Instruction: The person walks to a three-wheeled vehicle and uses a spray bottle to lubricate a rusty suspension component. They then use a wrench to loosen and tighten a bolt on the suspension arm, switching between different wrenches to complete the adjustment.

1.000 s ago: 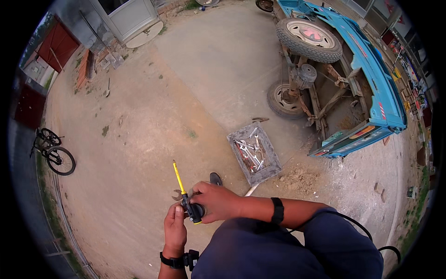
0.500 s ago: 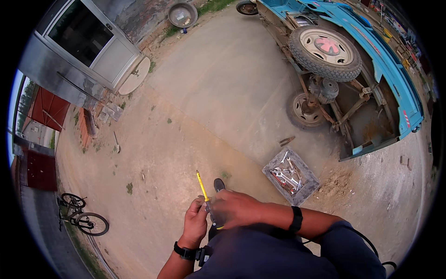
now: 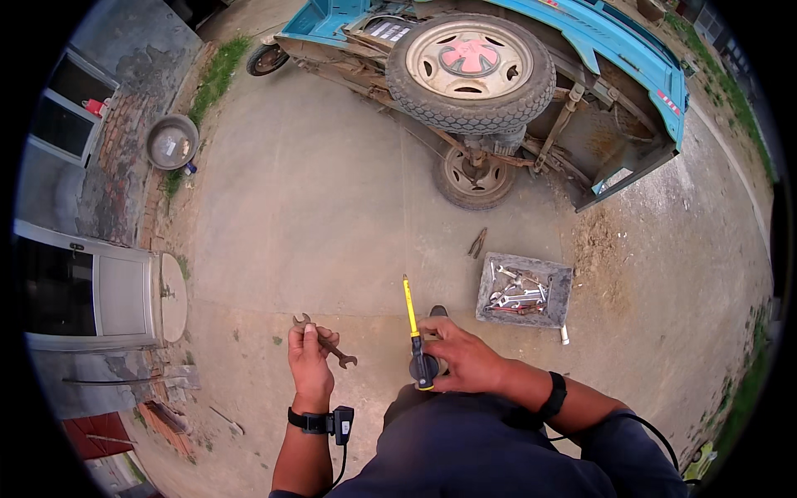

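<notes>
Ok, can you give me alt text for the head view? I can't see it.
The left hand holds a double open-ended wrench, and the right hand a screwdriver with a yellow shaft. Ahead to the right, pliers lie near a grey tool tray; beyond, a blue vehicle is tipped on its side.

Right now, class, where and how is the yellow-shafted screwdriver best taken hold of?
The screwdriver is probably best gripped by its dark handle, coming from the right, as the right hand does. The handle is thicker than the slim yellow shaft and sits nearest the body, while the shaft points away. The left hand holds a wrench.
</notes>
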`<state>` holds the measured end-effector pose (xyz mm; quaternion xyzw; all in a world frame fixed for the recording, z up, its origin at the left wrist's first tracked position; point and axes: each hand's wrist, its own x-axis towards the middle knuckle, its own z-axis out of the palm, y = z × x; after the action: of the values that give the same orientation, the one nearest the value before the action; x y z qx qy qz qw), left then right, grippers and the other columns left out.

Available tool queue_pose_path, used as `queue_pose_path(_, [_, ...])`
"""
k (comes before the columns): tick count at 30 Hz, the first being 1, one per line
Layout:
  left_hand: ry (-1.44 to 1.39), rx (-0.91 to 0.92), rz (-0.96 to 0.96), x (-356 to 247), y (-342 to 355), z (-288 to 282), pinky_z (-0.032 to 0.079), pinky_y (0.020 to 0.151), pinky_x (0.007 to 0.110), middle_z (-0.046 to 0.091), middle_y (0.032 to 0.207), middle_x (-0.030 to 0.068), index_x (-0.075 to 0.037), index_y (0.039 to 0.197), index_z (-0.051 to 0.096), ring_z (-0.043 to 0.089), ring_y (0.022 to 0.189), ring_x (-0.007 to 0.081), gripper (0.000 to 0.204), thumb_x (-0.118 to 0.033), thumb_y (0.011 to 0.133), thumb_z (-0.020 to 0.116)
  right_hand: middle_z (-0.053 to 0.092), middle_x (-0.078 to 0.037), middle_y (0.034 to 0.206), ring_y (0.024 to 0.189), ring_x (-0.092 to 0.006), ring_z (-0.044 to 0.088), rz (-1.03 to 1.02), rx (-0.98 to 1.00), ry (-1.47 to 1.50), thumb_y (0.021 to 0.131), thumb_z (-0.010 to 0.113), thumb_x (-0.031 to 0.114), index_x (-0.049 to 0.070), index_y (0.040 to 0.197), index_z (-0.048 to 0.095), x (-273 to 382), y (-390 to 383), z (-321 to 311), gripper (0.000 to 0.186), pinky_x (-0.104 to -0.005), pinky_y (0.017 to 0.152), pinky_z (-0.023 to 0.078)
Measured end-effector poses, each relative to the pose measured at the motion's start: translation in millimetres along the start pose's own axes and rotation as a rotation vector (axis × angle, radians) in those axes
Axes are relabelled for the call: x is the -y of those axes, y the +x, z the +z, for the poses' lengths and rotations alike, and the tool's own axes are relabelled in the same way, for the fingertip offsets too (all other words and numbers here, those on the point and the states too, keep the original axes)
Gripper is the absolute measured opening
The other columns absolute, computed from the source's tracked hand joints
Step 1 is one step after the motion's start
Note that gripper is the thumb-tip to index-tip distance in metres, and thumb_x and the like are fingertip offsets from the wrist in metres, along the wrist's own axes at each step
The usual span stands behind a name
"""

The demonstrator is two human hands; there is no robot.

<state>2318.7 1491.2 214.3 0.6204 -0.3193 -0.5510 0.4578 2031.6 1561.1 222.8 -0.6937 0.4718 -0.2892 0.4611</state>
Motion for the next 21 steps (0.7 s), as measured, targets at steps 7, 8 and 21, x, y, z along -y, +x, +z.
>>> queue_pose_path(7, [0.187, 0.258, 0.099, -41.5, 149.6, 112.3, 0.053, 0.075, 0.031, 0.06, 0.087, 0.0036, -0.008, 0.101, 0.052, 0.061, 0.077, 0.0145, 0.015, -0.022, 0.105, 0.049, 0.063, -0.015, 0.109, 0.103, -0.0347, 0.062, 0.23, -0.31, 0.113, 0.072, 0.083, 0.017, 0.004, 0.121, 0.06, -84.2, 55.5, -31.8, 0.056, -0.0405, 0.094, 0.051])
queue_pose_path(8, [0.215, 0.291, 0.104, -48.3, 167.3, 126.7, 0.053, 0.075, 0.031, 0.06, 0.088, 0.0037, -0.007, 0.1, 0.052, 0.061, 0.077, 0.0144, 0.016, -0.022, 0.106, 0.049, 0.063, -0.014, 0.11, 0.103, -0.0334, 0.063, 0.287, -0.362, 0.135, 0.072, 0.082, 0.015, 0.004, 0.121, 0.058, -88.9, 59.1, -32.3, 0.056, -0.0399, 0.093, 0.051])
queue_pose_path(21, [0.564, 0.78, -0.171, 24.7, 331.6, 257.4, 0.053, 0.075, 0.03, 0.061, 0.087, 0.003, -0.008, 0.102, 0.054, 0.062, 0.077, 0.0141, 0.014, -0.02, 0.105, 0.05, 0.057, -0.007, 0.103, 0.1, -0.0191, 0.058, 0.68, -1.077, 0.297, 0.073, 0.061, -0.005, 0.007, 0.113, 0.054, -210.7, 109.8, -28.7, 0.042, -0.0305, 0.091, 0.046])
